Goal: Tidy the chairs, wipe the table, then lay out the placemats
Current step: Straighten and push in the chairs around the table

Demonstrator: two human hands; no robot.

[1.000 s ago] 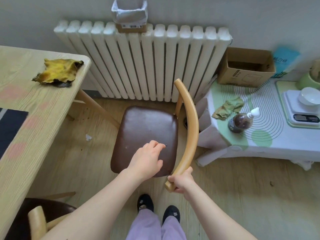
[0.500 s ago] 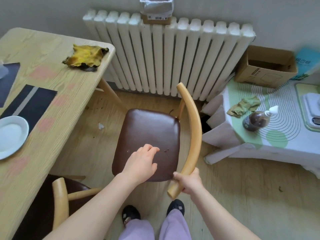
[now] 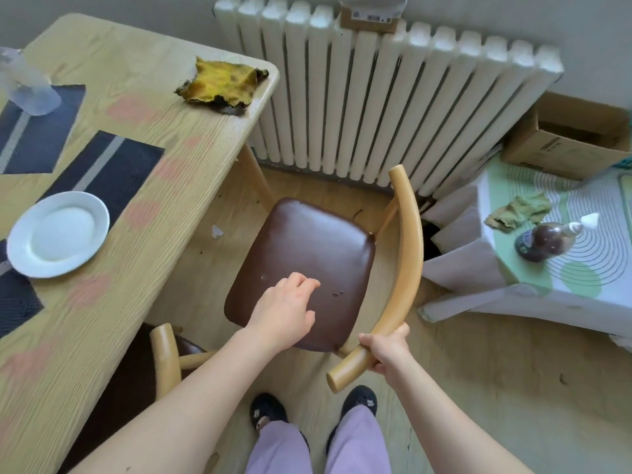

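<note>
Beside the table, two chairs, right fingers gripping one backrest, left fingers loose.

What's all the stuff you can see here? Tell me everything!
table: one, light wood, left.
placemats: three showing, dark with grey stripe, on the table.
plate: one, white, on the table, partly on a placemat.
yellow cloth: one, table corner by the radiator.
clear container: one, blurred, on the far placemat.
chairs: two, brown seats, wooden backs; one mid-floor, one beside the table.
radiator: one, white, at the back.
cardboard boxes: two, brown; one on the radiator, one right.
low table: one, white-and-green cover, right.
green cloth: one, on the low table.
bottle: one, brown, white cap, on the low table.
slippers: two, black, bottom.
left hand: over the mid-floor chair, fingers relaxed, empty.
right hand: grips its backrest.
</note>
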